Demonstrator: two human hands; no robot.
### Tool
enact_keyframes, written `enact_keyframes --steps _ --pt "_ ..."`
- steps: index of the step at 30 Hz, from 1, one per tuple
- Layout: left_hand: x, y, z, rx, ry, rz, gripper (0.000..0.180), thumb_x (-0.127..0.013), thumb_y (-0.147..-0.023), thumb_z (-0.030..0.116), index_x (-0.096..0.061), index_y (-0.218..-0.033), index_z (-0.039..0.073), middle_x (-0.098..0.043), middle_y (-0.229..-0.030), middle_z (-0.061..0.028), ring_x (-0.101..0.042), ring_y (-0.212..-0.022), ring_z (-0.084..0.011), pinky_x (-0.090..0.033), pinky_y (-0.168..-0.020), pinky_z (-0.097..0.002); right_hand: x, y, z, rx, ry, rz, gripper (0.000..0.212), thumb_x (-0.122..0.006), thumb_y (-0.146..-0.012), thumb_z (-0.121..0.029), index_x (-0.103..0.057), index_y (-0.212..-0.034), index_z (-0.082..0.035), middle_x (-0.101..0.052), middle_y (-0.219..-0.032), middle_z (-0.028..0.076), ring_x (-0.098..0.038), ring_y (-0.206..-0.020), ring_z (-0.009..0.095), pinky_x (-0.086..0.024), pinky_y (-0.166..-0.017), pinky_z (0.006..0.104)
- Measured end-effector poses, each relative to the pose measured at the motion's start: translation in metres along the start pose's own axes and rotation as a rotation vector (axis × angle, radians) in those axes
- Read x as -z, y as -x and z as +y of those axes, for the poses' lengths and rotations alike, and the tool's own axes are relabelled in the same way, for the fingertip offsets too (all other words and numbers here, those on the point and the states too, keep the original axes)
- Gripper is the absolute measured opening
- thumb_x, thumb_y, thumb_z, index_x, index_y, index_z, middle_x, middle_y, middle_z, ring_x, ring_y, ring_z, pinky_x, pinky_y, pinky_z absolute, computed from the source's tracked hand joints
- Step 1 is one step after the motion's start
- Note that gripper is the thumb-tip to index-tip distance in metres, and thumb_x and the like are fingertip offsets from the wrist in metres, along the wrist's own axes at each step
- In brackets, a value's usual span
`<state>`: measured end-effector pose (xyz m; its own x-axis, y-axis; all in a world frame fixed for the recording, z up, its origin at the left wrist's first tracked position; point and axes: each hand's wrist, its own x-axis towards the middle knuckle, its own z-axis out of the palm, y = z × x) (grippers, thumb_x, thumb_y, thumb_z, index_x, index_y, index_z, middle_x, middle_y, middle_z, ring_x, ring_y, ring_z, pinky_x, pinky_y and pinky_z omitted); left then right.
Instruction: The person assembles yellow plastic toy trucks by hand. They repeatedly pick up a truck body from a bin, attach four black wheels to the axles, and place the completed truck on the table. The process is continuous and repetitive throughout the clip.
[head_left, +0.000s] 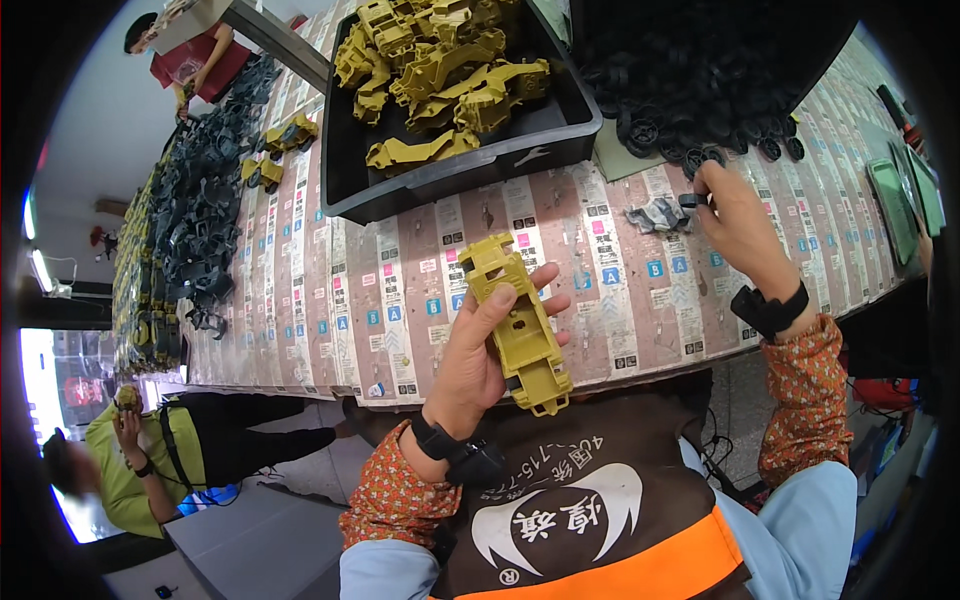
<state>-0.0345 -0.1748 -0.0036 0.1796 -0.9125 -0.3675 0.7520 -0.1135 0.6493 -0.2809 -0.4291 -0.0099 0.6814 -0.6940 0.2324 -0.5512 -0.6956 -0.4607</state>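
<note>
My left hand (468, 352) is wrapped round an olive-yellow plastic toy car chassis (530, 342), thumb across its top, above the table's near edge. The chassis is long and hollow, with cut-outs and small dark parts along its left side. Over the table to the right, my right hand (745, 232) pinches a small black wheel (691, 201) between thumb and fingers. Beside that wheel lies a crumpled grey-white rag (656, 214). Just beyond my right hand is a heap of black toy wheels (655, 125).
A black bin (462, 172) piled with yellow chassis (440, 85) stands at the far middle. Dark plastic parts (195, 230) heap along the left, near two loose yellow pieces (278, 145). Green trays (893, 205) lie far right. Two people (150, 455) work at the left.
</note>
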Motion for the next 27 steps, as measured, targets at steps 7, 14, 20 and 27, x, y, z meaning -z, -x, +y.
enact_keyframes --steps 7,14,20,27 --pt "-0.003 0.006 -0.007 0.005 -0.077 0.01 0.06 -0.066 -0.101 0.036 -0.032 -0.145 0.011 -0.052 -0.134 -0.0173 -0.065 -0.118 -0.0348 -0.066 -0.079 -0.0488 -0.012 0.029 -0.106 -0.103 -0.67 0.052 0.027 -0.066 -0.093 -0.001 -0.063 -0.12 -0.002 -0.068 -0.1 0.007 -0.067 -0.086 0.015 -0.054 -0.07 0.0284" --pt "-0.008 0.015 -0.012 0.038 -0.131 -0.062 0.066 -0.069 -0.099 0.037 -0.028 -0.144 0.014 -0.054 -0.128 -0.016 -0.068 -0.109 -0.0334 -0.068 -0.072 -0.0489 -0.055 0.031 -0.147 -0.329 -0.983 -0.065 0.016 -0.06 -0.098 0.001 -0.055 -0.113 0.0 -0.063 -0.104 0.006 -0.065 -0.089 0.009 -0.055 -0.072 0.0244" --pt "-0.015 0.017 -0.017 -0.043 -0.151 -0.067 0.072 -0.07 -0.099 0.026 -0.02 -0.151 0.021 -0.054 -0.132 -0.0159 -0.069 -0.106 -0.0311 -0.067 -0.073 -0.0453 -0.057 0.036 -0.16 -0.364 -1.131 -0.117 0.02 -0.06 -0.097 -0.005 -0.054 -0.116 0.002 -0.069 -0.085 0.011 -0.068 -0.074 0.015 -0.054 -0.063 0.031" --pt "-0.003 0.009 -0.029 -0.146 -0.29 -0.036 0.08 -0.072 -0.098 0.019 -0.017 -0.156 0.019 -0.048 -0.142 -0.0118 -0.057 -0.125 -0.0244 -0.054 -0.101 -0.0413 -0.074 0.049 -0.153 -0.118 -0.943 0.075 0.027 -0.057 -0.095 -0.001 -0.055 -0.122 0.0 -0.068 -0.08 0.019 -0.071 -0.068 0.033 -0.053 -0.062 0.0408"
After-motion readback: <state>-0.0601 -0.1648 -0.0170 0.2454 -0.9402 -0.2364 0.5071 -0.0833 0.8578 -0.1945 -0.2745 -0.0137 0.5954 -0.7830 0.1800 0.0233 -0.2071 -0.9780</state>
